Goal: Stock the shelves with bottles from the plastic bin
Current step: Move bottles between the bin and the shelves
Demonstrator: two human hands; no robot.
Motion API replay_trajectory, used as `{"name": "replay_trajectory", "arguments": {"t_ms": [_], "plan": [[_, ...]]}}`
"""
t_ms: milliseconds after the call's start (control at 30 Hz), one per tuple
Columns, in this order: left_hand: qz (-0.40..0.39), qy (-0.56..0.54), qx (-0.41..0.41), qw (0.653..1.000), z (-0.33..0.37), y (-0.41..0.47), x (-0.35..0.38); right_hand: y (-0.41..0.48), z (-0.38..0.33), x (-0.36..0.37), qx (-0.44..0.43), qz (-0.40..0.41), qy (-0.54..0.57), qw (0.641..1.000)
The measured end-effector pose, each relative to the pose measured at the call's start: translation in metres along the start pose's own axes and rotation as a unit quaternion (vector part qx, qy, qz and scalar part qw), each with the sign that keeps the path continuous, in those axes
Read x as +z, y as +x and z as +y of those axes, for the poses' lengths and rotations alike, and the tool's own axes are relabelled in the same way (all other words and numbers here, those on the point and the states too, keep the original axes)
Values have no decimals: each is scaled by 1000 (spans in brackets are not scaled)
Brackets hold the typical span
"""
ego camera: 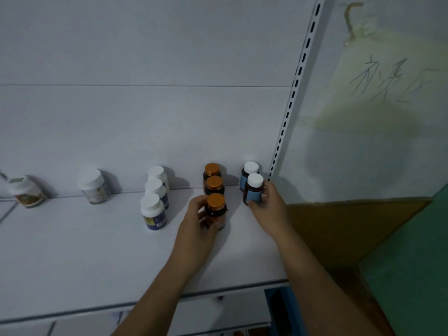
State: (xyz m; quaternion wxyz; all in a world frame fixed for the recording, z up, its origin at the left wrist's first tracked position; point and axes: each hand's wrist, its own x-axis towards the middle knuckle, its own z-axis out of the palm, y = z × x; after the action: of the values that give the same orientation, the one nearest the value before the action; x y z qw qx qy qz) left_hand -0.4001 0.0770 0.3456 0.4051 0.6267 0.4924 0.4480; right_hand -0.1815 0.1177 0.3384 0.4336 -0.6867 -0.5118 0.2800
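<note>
Orange-capped bottle (216, 212) and, at its 2 o'clock, white-capped bottle (253, 190) stand on the shelf (84, 251), gripped by the left hand (196, 229) and right hand (269, 207), beside other bottles (155, 189); stocking seems midway.

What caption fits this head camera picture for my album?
Left hand grips an orange-capped dark bottle, right hand a white-capped blue-labelled bottle, on a white shelf.

To your right you see a pale cream sheet with dark handwritten strokes (378, 76) on the wall; below it lies a brown flat board (339, 229), beside a green surface (412, 275).
</note>
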Motion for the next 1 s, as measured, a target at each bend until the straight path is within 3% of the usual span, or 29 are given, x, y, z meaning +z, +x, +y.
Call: {"name": "replay_trajectory", "arguments": {"t_ms": [200, 467, 667, 867, 1000], "plan": [[24, 23, 1, 999, 0, -1, 8, -2, 3, -2, -19, -9, -23, 1000], [37, 45, 2, 998, 2, 2, 13, -13, -5, -16, 21, -58, 49, 997], [32, 59, -2, 998, 4, 1, 15, -35, -11, -28, 13, -77, 11, 997], [69, 145, 51, 986, 39, -9, -14, -71, -35, -47, -115, -41, -79, 989], [79, 308, 128, 940, 85, -25, -60, -92, -76, -48, -218, -63, -133, 965]]}}
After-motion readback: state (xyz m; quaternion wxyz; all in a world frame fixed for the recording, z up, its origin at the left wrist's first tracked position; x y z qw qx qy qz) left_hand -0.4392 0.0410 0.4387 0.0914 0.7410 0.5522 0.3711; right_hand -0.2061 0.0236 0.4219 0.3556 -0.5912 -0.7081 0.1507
